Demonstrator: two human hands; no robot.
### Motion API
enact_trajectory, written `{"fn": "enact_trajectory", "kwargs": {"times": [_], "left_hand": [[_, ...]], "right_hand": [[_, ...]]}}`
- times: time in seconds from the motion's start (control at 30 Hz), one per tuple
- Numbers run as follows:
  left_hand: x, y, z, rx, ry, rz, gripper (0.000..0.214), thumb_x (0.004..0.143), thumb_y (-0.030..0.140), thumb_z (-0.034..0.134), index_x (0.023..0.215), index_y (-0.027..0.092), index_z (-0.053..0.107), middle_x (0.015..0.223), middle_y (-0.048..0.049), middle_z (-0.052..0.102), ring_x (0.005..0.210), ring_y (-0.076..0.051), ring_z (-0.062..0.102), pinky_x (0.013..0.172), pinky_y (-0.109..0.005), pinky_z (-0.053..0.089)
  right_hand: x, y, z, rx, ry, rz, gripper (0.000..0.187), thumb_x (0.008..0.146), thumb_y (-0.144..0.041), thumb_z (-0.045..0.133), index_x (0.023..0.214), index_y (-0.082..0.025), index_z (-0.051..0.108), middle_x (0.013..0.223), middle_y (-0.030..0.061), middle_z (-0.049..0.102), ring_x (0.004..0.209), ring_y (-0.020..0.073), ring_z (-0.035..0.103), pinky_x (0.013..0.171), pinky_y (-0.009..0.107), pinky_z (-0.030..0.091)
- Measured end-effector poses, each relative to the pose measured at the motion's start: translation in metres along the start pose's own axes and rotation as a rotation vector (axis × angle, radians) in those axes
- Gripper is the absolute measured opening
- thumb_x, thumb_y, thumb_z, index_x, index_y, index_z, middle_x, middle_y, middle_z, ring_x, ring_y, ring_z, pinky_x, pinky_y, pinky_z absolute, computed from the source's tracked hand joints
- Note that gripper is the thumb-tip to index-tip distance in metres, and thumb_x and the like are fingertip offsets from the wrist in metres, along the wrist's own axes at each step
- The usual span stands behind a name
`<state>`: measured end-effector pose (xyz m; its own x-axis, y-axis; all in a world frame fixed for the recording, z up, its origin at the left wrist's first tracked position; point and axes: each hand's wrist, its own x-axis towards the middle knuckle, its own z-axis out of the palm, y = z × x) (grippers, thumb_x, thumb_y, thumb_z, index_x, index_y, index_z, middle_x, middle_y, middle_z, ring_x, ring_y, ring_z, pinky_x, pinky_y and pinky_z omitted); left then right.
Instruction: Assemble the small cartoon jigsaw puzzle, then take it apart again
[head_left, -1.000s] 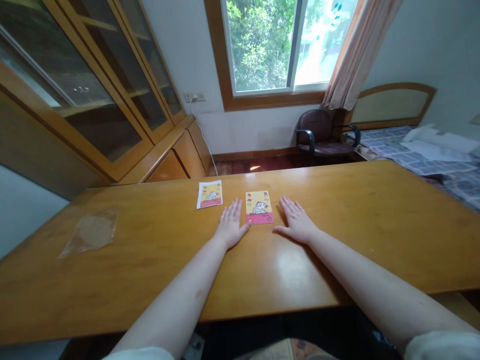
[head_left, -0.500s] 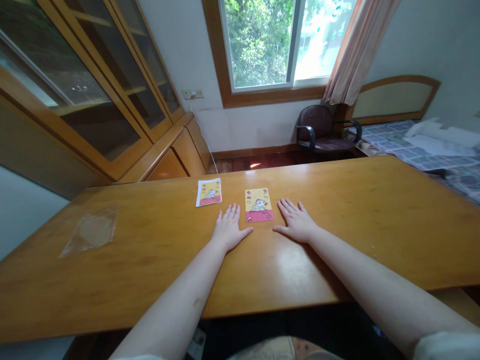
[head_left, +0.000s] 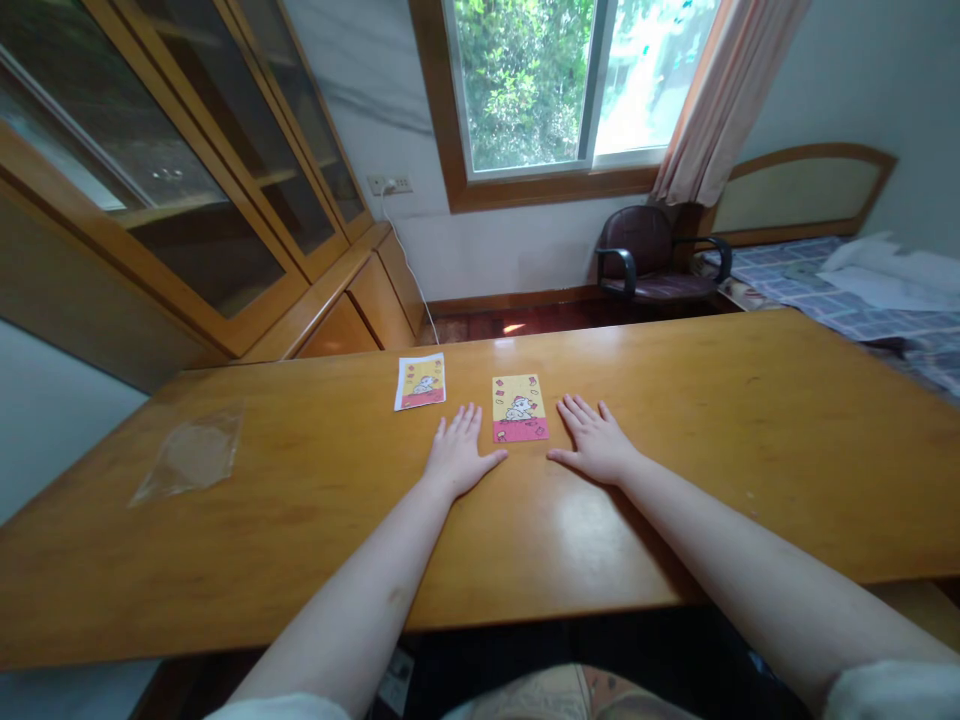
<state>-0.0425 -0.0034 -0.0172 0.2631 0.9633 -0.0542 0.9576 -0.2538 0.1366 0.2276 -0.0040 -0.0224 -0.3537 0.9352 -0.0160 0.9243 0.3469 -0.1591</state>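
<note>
A yellow and pink card (head_left: 520, 408) with a white cartoon animal on it lies flat on the wooden table (head_left: 315, 560). To its left, my left hand (head_left: 459, 452) rests palm down, fingers spread, holding nothing. My right hand (head_left: 596, 442) lies flat on the other side of the card, also open and with nothing in it. Both hands are apart from the card. A smaller picture with a white border (head_left: 420, 382), showing a similar design, lies beyond my left hand, slightly tilted.
A clear plastic bag (head_left: 191, 455) lies on the table's left part. Behind the table are a glass-door cabinet (head_left: 330, 270), a window (head_left: 525, 90), a dark armchair (head_left: 637, 250) and a bed (head_left: 810, 275) at the right. A white cord (head_left: 409, 265) hangs from the wall socket.
The view has shifted very slightly. Both hands, the card and the bordered picture keep their places on the table.
</note>
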Motion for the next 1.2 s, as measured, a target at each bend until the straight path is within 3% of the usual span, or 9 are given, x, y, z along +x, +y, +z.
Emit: {"fn": "enact_trajectory", "kwargs": {"times": [0.17,0.3,0.47,0.67,0.73,0.83,0.9,1.07,1.2], "left_hand": [[0.013,-0.003,0.003,-0.059,0.044,-0.043,0.073,0.09,0.061,0.025,0.147,0.016,0.026,0.154,-0.0077,0.023,0.143,-0.024,0.02,0.116,-0.048,0.014],[0.035,-0.003,0.003,-0.153,0.101,-0.226,0.058,0.092,0.043,0.032,0.144,0.018,0.034,0.152,-0.0055,0.03,0.141,-0.023,0.024,0.115,-0.046,0.019],[0.061,0.0,-0.001,-0.282,0.191,-0.41,0.048,0.09,0.028,0.031,0.135,0.023,0.048,0.14,-0.0044,0.05,0.127,-0.025,0.047,0.103,-0.043,0.04],[0.068,0.01,-0.006,-0.339,0.247,-0.338,0.044,0.089,0.028,0.033,0.126,0.023,0.057,0.127,-0.0041,0.062,0.115,-0.022,0.056,0.097,-0.037,0.045],[0.067,0.016,-0.004,-0.338,0.249,-0.283,0.044,0.088,0.034,0.038,0.127,0.021,0.055,0.128,-0.0052,0.061,0.118,-0.021,0.055,0.101,-0.036,0.041],[0.067,0.028,0.0,-0.249,0.16,-0.175,0.056,0.086,0.042,0.043,0.137,0.017,0.044,0.14,-0.0098,0.049,0.13,-0.025,0.042,0.111,-0.043,0.029],[0.067,0.034,0.004,-0.224,0.114,-0.129,0.062,0.084,0.044,0.046,0.14,0.019,0.039,0.146,-0.0086,0.041,0.135,-0.026,0.035,0.114,-0.047,0.022],[0.067,0.036,0.007,-0.207,0.063,-0.124,0.066,0.083,0.048,0.045,0.143,0.021,0.034,0.149,-0.007,0.035,0.138,-0.026,0.03,0.115,-0.047,0.018],[0.067,0.035,0.006,-0.207,0.061,-0.121,0.066,0.084,0.047,0.045,0.143,0.021,0.033,0.15,-0.0072,0.035,0.139,-0.026,0.03,0.115,-0.048,0.018]], "right_hand": [[0.01,0.001,-0.003,0.076,0.075,0.076,0.068,0.09,-0.061,0.03,0.141,-0.017,0.039,0.15,0.0101,0.033,0.138,0.0254,0.027,0.113,0.047,0.014],[0.031,-0.001,-0.006,0.087,0.192,0.176,0.044,0.094,-0.038,0.033,0.127,-0.019,0.055,0.139,0.0093,0.048,0.126,0.0229,0.042,0.105,0.039,0.027],[0.065,-0.006,-0.011,0.09,0.213,0.371,0.042,0.094,-0.028,0.028,0.125,-0.023,0.057,0.13,0.0102,0.054,0.118,0.0256,0.044,0.097,0.04,0.032],[0.09,-0.009,-0.013,0.096,0.25,0.49,0.042,0.094,-0.028,0.028,0.117,-0.021,0.062,0.116,0.0156,0.057,0.107,0.0285,0.049,0.086,0.041,0.036],[0.094,-0.009,-0.012,0.118,0.249,0.453,0.04,0.093,-0.034,0.033,0.114,-0.024,0.065,0.111,0.013,0.059,0.101,0.0261,0.052,0.085,0.039,0.037],[0.096,-0.012,-0.008,0.17,0.235,0.336,0.04,0.091,-0.046,0.038,0.113,-0.027,0.066,0.114,0.0107,0.058,0.105,0.0271,0.05,0.088,0.04,0.036],[0.097,-0.018,-0.006,0.169,0.234,0.281,0.036,0.088,-0.044,0.044,0.113,-0.028,0.065,0.117,0.0093,0.058,0.109,0.0269,0.048,0.091,0.04,0.034],[0.1,-0.034,-0.002,0.14,0.225,0.222,0.031,0.085,-0.034,0.049,0.109,-0.023,0.065,0.118,0.0104,0.059,0.109,0.0265,0.049,0.094,0.039,0.032],[0.1,-0.036,-0.002,0.16,0.263,0.231,0.039,0.081,-0.044,0.055,0.112,-0.021,0.062,0.115,0.0116,0.062,0.108,0.0284,0.05,0.096,0.041,0.03]]}}
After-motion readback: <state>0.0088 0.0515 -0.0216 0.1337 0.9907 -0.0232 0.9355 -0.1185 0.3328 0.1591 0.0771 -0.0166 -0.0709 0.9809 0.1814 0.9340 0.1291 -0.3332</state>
